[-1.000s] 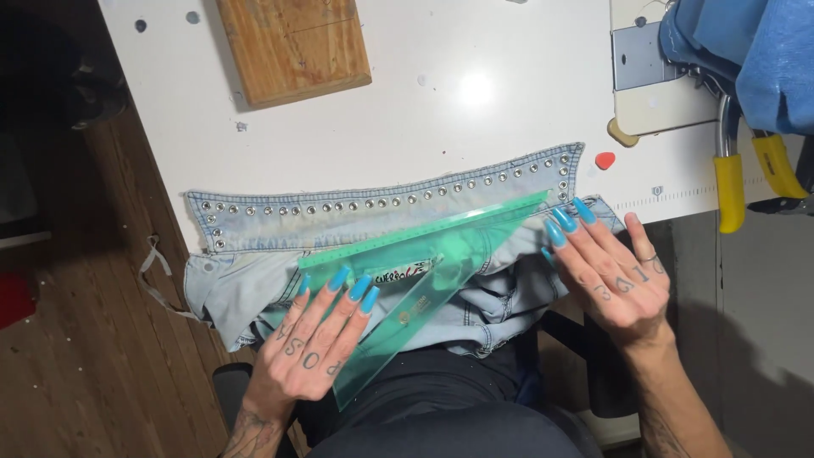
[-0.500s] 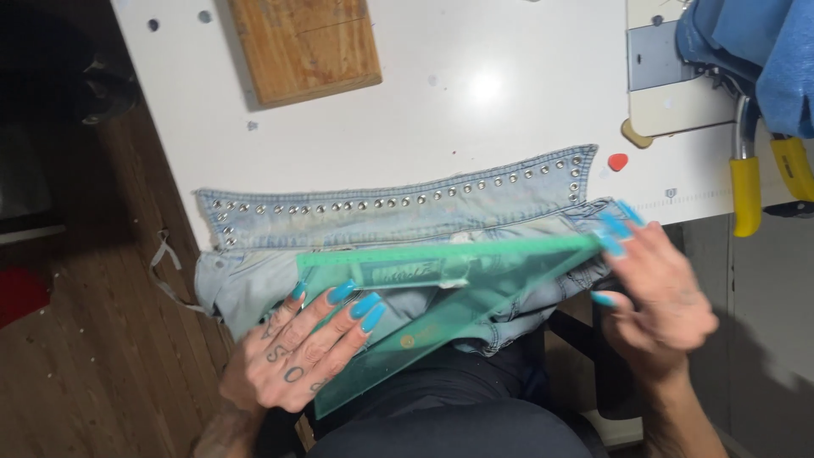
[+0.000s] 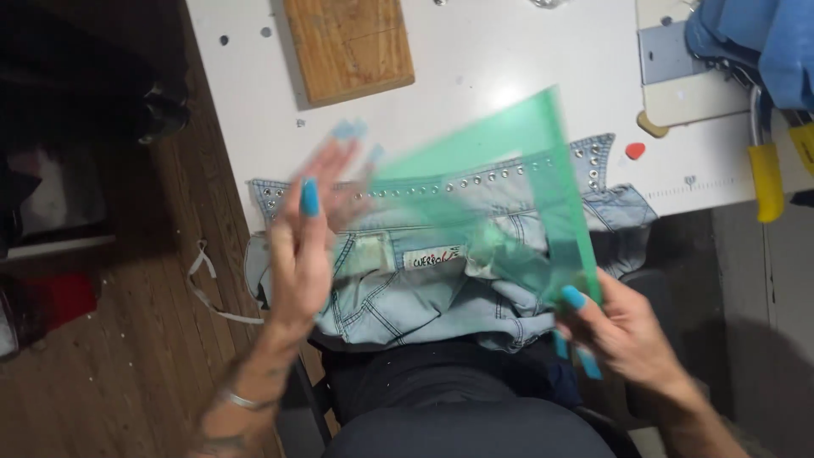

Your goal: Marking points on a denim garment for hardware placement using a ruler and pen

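A light blue denim garment [image 3: 441, 288] with a studded waistband lies over the front edge of the white table [image 3: 509, 51] and into my lap. My right hand [image 3: 619, 331] pinches the lower corner of a translucent green triangular ruler [image 3: 500, 178], which is lifted and tilted above the denim, blurred by motion. My left hand [image 3: 305, 237] hovers over the garment's left side, fingers spread, holding nothing. Both hands have long turquoise nails.
A wooden block [image 3: 348, 47] lies at the table's back. A white sewing-machine base [image 3: 687, 76] with blue cloth [image 3: 755, 42] sits at the back right, beside yellow-handled scissors [image 3: 767, 178]. A small red chalk piece [image 3: 635, 151] lies near the denim. Wooden floor is at left.
The green ruler was lying flat on the denim under both hands; now my right hand has swung it up off the garment, and my left hand has let go and lifted.
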